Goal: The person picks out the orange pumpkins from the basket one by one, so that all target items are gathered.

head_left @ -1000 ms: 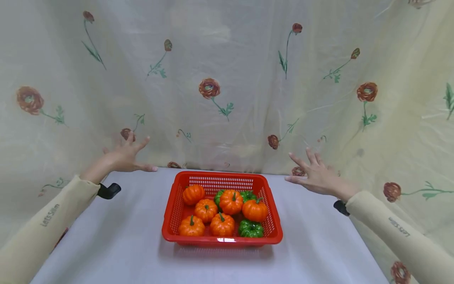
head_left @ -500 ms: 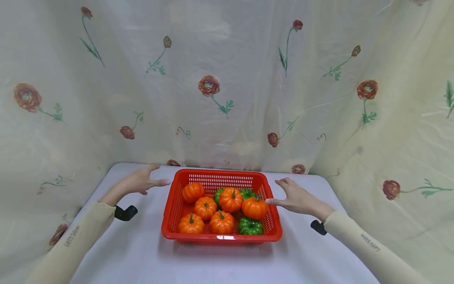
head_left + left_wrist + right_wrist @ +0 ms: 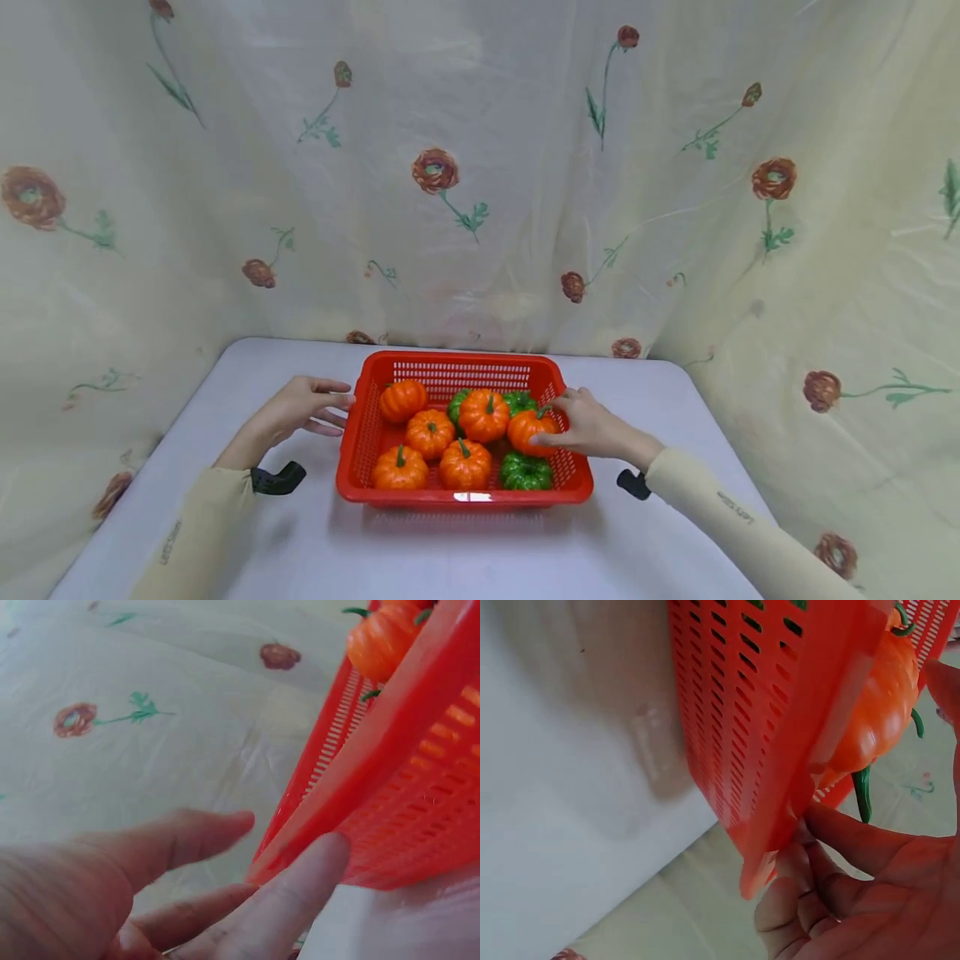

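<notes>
A red plastic basket [image 3: 465, 497] holds several small orange pumpkins [image 3: 401, 468] and green ones [image 3: 526, 472]. My left hand [image 3: 303, 408] is beside its left wall, fingers extended and apart; in the left wrist view the fingertips [image 3: 330, 847] come right up to the rim, with nothing held. Over the right rim reaches my right hand [image 3: 588, 427], thumb and index finger spread around the rightmost orange pumpkin [image 3: 531, 431]. The right wrist view shows a narrow gap between thumb [image 3: 943, 686] and that pumpkin [image 3: 881, 709], the other fingers bent by the rim.
The basket stands on a white table [image 3: 450, 567]. Behind and at both sides hangs a pale curtain [image 3: 495, 100] printed with flowers. A black strap mount [image 3: 278, 479] sits at the left wrist, another [image 3: 633, 484] at the right.
Both hands have come down and inward from wide apart above the table: the left to the basket's left side, the right over the right rim to a pumpkin. The basket stays put.
</notes>
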Motion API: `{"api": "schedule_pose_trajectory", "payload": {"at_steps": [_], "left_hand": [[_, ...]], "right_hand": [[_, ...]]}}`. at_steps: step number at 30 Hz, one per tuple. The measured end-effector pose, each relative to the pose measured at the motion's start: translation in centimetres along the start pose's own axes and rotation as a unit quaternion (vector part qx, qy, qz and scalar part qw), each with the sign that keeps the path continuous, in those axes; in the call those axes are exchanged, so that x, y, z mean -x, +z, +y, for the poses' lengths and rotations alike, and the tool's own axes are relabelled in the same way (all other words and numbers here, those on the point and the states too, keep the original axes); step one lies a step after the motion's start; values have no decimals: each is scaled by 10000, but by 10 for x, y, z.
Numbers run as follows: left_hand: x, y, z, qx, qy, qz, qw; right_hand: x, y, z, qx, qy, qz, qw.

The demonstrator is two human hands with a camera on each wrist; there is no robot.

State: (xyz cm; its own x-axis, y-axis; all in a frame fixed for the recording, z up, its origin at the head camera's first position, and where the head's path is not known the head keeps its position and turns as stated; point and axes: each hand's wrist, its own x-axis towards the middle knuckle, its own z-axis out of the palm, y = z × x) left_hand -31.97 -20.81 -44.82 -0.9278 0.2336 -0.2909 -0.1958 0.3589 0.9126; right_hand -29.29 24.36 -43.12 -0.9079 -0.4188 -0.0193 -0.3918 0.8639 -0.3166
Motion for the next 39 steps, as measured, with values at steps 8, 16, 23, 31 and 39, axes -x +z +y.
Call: {"api": "schedule_pose_trajectory", "payload": {"at_steps": [8,16,23,31,39], "left_hand": [[-4,7,-22,728,-138,380,9965],[-6,14,-32,958,-296,513,9936],[-9,15,-32,1246,-353,500,9903],[-7,13,-33,1497,-350,365,9874],[-10,15,-34,1847,-440,429,9809]], "right_hand": [[-8,6,-4,210,182,-5,9996],[-8,12,-14,-173,472,-74,9987],[-6,16,-21,-549,462,-18,9974],[-4,22,-20,-966,283,53,9949],[1,26,-15,-1391,275,115,9898]]}}
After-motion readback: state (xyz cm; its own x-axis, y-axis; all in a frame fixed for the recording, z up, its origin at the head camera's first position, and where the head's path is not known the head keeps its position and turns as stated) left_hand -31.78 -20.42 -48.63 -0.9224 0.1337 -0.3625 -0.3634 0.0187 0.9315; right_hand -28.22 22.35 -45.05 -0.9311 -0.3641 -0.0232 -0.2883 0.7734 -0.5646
